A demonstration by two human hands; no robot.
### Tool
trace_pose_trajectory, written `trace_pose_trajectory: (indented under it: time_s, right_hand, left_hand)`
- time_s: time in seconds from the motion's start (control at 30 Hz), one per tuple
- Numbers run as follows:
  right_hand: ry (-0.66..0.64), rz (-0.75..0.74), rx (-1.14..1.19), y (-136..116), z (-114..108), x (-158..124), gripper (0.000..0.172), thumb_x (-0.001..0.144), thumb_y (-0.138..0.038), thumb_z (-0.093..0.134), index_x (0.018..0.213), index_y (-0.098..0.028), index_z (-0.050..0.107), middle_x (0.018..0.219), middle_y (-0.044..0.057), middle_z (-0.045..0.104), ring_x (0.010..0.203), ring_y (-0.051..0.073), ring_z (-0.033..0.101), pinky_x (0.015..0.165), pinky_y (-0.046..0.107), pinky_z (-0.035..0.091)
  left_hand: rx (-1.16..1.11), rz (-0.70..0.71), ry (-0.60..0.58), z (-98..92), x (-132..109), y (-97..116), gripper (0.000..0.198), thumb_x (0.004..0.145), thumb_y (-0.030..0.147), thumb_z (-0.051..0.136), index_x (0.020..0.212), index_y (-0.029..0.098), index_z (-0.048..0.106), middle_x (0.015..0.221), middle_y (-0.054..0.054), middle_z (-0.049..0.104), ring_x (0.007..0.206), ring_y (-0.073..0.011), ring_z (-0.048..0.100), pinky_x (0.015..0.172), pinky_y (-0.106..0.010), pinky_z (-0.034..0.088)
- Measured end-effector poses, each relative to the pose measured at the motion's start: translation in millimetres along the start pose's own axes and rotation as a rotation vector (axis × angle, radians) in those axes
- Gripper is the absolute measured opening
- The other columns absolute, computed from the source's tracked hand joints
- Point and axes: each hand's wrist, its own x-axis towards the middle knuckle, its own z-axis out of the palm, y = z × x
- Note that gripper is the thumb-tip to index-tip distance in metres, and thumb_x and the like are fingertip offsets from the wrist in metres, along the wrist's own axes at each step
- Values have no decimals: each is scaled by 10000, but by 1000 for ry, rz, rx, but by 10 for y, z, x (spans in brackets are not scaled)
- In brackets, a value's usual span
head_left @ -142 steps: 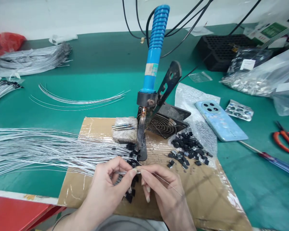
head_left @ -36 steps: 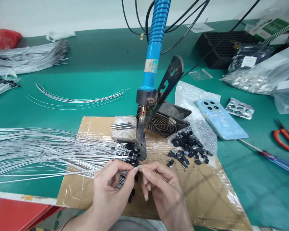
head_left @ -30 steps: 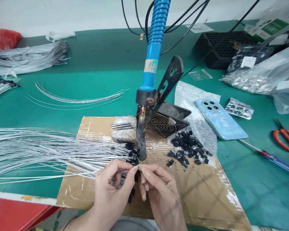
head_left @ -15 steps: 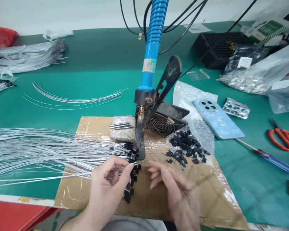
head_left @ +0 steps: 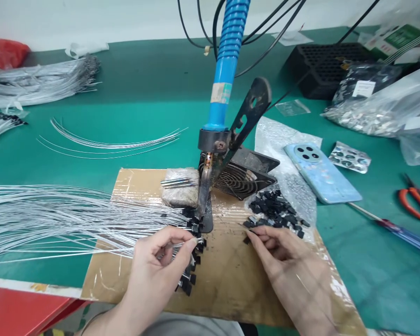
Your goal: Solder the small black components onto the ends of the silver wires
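My left hand pinches the end of a thin white wire between thumb and forefinger, just in front of the soldering iron tip. Beside and below those fingers, a row of wires ends in small black connectors. Over on the right, my right hand has thumb and forefinger closed together at the near edge of a pile of loose black connectors. What lies between these fingertips is too small to make out. The blue-handled soldering iron hangs tip down in a black stand.
A cardboard sheet lies under the work. Long white wires spread leftward. A wrapped block with thin metal rods and a fan stand near the iron. Farther right are a phone, a screwdriver and red-handled cutters.
My right hand has moved right, from beside my left hand to the black connectors, and its fingers have closed. My left hand keeps its pinch. The view has shifted slightly.
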Motion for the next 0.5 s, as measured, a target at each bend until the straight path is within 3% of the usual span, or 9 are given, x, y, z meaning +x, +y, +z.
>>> trace_pose_trajectory:
  time_s: [0.1, 0.2, 0.3, 0.5]
  right_hand:
    - [88, 118, 92, 9, -4, -52, 327, 799, -522, 738, 878, -205, 730, 752, 47, 731, 554, 165, 650, 520, 280, 537]
    - [129, 210, 297, -56, 2, -97, 320, 738, -466, 813, 882, -194, 725, 790, 68, 767, 649, 201, 733, 592, 280, 607]
    - [90, 218, 470, -185, 20, -117, 273, 714, -377, 852, 882, -196, 734, 772, 50, 765, 648, 194, 747, 640, 278, 639]
    - [7, 181, 619, -445, 74, -132, 135, 774, -301, 816, 857, -212, 757, 627, 6, 719, 497, 148, 672, 475, 226, 594]
  left_hand:
    - [10, 12, -1, 4, 15, 7, 136, 823, 233, 663, 727, 165, 731, 629, -18, 666, 510, -103, 489, 461, -203, 359]
    - [15, 33, 11, 7, 24, 18, 124, 812, 204, 666, 713, 165, 730, 609, -6, 666, 478, -87, 467, 436, -189, 338]
    - [6, 50, 24, 11, 29, 29, 118, 803, 183, 668, 701, 165, 725, 593, 1, 671, 470, -80, 482, 428, -171, 347]
    - [-49, 20, 42, 14, 52, 68, 92, 774, 195, 691, 693, 161, 716, 616, -11, 688, 537, -104, 585, 483, -162, 436]
